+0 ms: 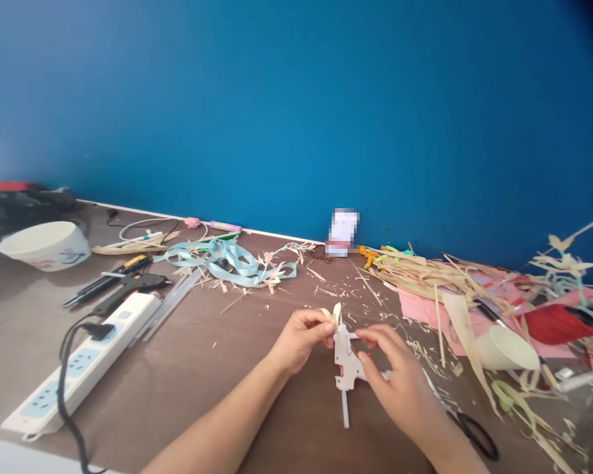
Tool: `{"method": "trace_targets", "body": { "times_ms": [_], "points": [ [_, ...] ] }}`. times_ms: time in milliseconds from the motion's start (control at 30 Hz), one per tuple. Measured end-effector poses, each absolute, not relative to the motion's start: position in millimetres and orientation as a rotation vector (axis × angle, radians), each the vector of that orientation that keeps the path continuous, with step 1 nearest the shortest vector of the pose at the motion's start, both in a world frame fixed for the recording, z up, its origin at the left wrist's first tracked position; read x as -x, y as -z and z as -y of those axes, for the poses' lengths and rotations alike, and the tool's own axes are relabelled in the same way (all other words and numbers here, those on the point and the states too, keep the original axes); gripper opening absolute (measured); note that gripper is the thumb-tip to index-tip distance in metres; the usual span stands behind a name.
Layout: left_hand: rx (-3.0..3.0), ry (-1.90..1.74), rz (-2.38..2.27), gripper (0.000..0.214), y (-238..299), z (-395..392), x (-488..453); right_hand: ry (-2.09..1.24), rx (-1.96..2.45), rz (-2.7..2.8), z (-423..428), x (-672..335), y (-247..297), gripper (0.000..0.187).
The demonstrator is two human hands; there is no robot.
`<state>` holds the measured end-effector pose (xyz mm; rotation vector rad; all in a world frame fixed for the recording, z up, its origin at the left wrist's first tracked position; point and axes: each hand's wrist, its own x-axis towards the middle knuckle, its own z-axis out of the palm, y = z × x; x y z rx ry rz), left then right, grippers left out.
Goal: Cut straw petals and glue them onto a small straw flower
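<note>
Near the middle of the table, my left hand [304, 339] is closed in a pinch on a small pale husk piece [336, 316]. That piece is right by the nozzle end of a white glue gun [344, 365]. A clear glue stick [344, 409] juts from the gun's back end. My right hand [398, 375] is just right of the gun, over its handle, with thumb and forefinger apart. Whether its fingertips touch the gun is unclear. Scissors [477, 434] lie partly hidden behind my right forearm.
A white power strip [89, 362] with a black plug, a black glue gun [133, 289] and glue sticks [170, 306] lie left. Blue ribbon [234, 260] is further back. On the right are dried husks [425, 273], a paper cup [507, 349] and red material [558, 324]. A white bowl [47, 247] stands far left.
</note>
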<state>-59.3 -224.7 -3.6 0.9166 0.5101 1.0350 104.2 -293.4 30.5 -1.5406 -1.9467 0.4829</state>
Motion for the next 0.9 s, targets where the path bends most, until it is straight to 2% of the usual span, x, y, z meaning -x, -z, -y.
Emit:
{"method": "trace_targets", "body": {
  "times_ms": [67, 167, 467, 900],
  "points": [
    [-0.996, -1.081, -0.497, 0.01, 2.5, 226.2, 58.7, -0.545, 1.457, 1.823, 287.5, -93.5, -37.3, 0.013],
    [-1.127, -1.131, -0.528, 0.008, 1.9, 227.8, 58.9, -0.564, 1.404, 1.737, 279.0, -82.6, -38.7, 0.006],
    [-1.487, -1.263, -0.711, 0.005, 4.9, 228.8, 60.3, -0.495, 1.298, 1.717, 270.5, -82.8, -23.8, 0.01],
    [-1.643, -1.187, -0.762, 0.011, 4.1, 230.1, 60.9, -0.475, 1.238, 1.839, 272.2, -91.1, -19.5, 0.012]
  ]
}}
